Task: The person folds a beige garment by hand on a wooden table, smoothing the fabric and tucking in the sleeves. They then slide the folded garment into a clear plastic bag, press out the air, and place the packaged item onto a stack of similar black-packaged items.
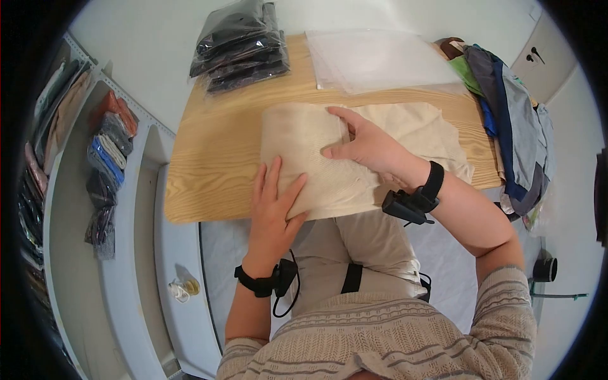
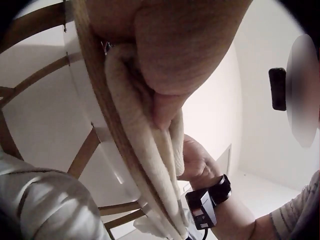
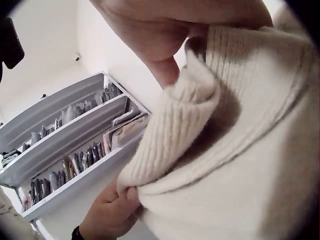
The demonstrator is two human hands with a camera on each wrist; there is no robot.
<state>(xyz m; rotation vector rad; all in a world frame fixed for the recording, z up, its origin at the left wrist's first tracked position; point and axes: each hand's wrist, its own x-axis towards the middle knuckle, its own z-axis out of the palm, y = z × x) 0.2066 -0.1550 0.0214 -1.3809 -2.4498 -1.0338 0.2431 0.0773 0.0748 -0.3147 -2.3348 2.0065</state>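
Observation:
A cream knitted garment (image 1: pixel 316 177) lies partly folded on the wooden table, its ribbed part showing in the right wrist view (image 3: pixel 170 125). The left hand (image 1: pixel 272 206) rests with spread fingers on its near left part; in the left wrist view that hand's thumb (image 2: pixel 167 107) presses at the folded layers (image 2: pixel 145 135). Over the middle of the garment is the right hand (image 1: pixel 373 145), thumb and fingers apart; in the right wrist view this hand (image 3: pixel 185 25) touches the upper edge of the ribbed fabric. Whether it pinches the cloth is hidden.
Dark garments in clear bags (image 1: pixel 244 50) are stacked at the back left of the table. Clear plastic sheets (image 1: pixel 380 60) lie at the back. Several clothes (image 1: pixel 516 120) hang over the right edge. Shelves (image 1: pixel 76 209) with bagged clothes stand on the left.

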